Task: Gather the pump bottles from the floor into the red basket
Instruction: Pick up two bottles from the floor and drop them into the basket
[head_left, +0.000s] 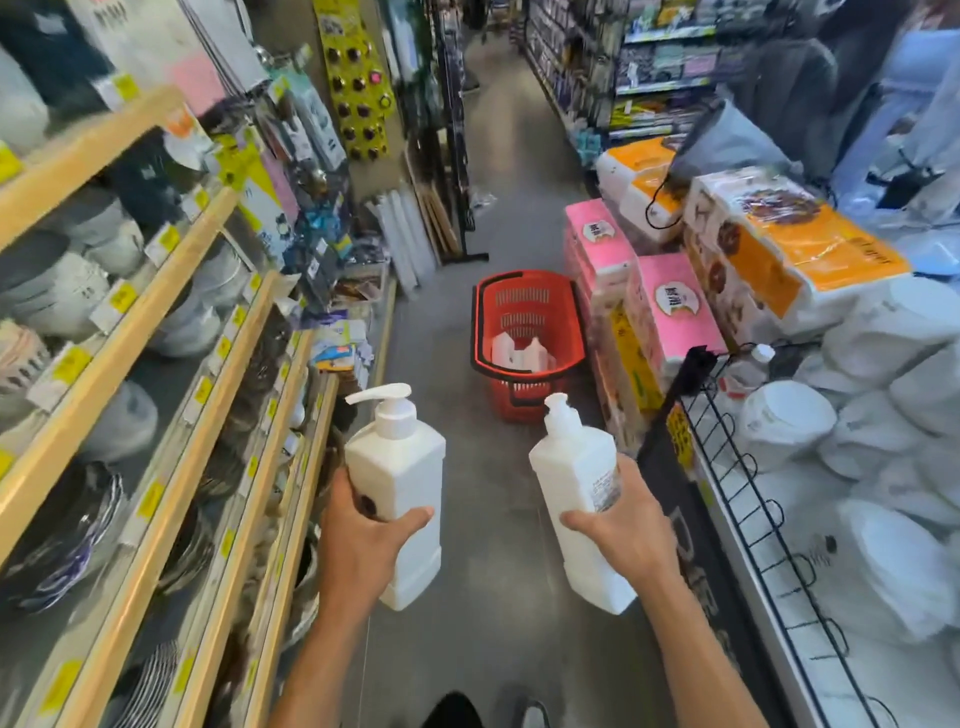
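Note:
My left hand (363, 540) grips a white square pump bottle (400, 467) around its lower half, holding it upright. My right hand (623, 525) grips a second white pump bottle (574, 467), tilted a little to the left. Ahead on the grey floor stands the red basket (524, 301) with black handles folded down. Inside it lie white pump bottles (519, 353), partly hidden by the near wall. Both held bottles are well short of the basket.
Wooden shelves of bowls and plates (130, 364) line the left side. Stacked tissue packs (649, 312) and a wire-edged bin of white dishes (857, 441) crowd the right. The aisle floor (509, 171) runs on past the basket. My shoes (483, 712) show below.

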